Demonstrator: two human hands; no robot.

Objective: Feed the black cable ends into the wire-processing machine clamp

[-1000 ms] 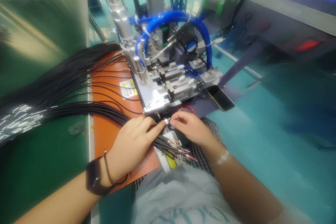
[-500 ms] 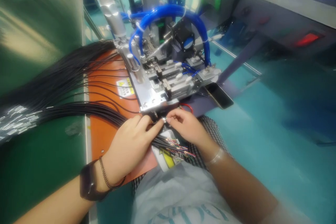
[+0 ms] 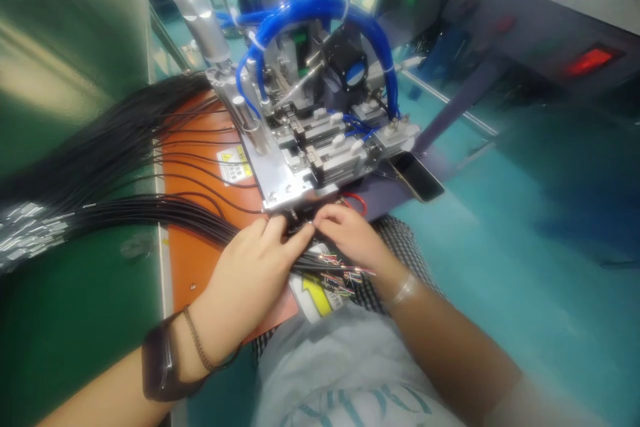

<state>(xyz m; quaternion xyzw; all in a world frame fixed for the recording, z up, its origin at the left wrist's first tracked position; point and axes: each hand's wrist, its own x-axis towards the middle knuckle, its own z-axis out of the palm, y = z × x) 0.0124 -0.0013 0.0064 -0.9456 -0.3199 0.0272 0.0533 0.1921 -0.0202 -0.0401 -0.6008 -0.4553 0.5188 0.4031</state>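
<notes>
Across the upper middle of the frame, a machine (image 3: 325, 153) of bright aluminium blocks and dark fittings, with a flat plate (image 3: 285, 193) toward the near side, probably for easy reach by both hands. Below and left of it, an orange tabletop (image 3: 200, 267), smooth and flat, apparently serving as a rest for the cabling. At upper left, a sweep of thin black cables (image 3: 100, 137), matte and hair-like, with a few strands spread singly over the orange, perhaps against tangling. Above the machine, a glossy blue hose (image 3: 320, 8) in a high arch, likely bent so to stay clear of the metalwork. From middle left to centre, a cable bundle (image 3: 195, 212), black, round and rubbery-looking, passing under the left hand (image 3: 255, 270) — seemingly to be kept from sliding. On that hand, one digit stretched to frame centre, the others bent and partly hidden; opposite, the right hand (image 3: 350, 230), with curled fingers and tips near the left's, probably for fine control. No telling, for either hand, between a grip and a mere touch: too small and blurred. Right of centre, a phone (image 3: 417, 175), thin, dark and glassy. Just below the hands, bared wire ends (image 3: 345, 273) — fine, multicoloured, splayed.
</notes>
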